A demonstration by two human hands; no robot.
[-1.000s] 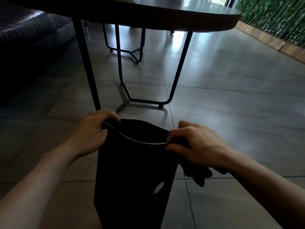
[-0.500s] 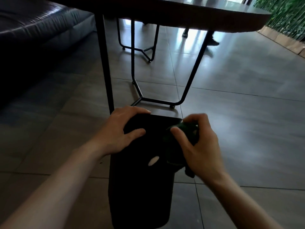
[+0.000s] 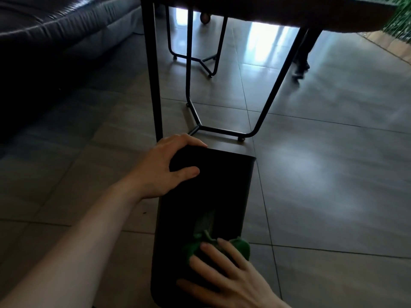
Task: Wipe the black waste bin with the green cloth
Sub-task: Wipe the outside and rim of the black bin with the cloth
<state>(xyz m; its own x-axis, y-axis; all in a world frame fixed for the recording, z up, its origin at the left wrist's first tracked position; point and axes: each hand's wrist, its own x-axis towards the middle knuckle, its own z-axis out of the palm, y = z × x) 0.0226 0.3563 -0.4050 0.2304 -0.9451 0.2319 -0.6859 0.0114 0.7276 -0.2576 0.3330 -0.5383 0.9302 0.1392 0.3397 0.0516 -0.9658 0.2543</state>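
The black waste bin [image 3: 222, 187] is tipped away from me on the tiled floor, its near side facing up. My left hand [image 3: 165, 167] grips its far left rim, fingers curled over the edge and thumb on the side wall. My right hand [image 3: 224, 274] lies flat near the bin's lower end, pressing the green cloth [image 3: 241, 246] against the side wall. The cloth is bunched under my fingers and shows mostly beyond my fingertips.
A table on thin black metal legs [image 3: 155, 85] stands just beyond the bin, with its base bar [image 3: 222, 130] on the floor. A dark sofa [image 3: 55, 41] fills the left. A person's leg and shoe [image 3: 300, 65] are at the far right. Green foliage [image 3: 400, 18] lines the right edge.
My right hand has slid the green cloth down the bin's side towards me. The left hand keeps its hold on the rim. The view has tilted further down.
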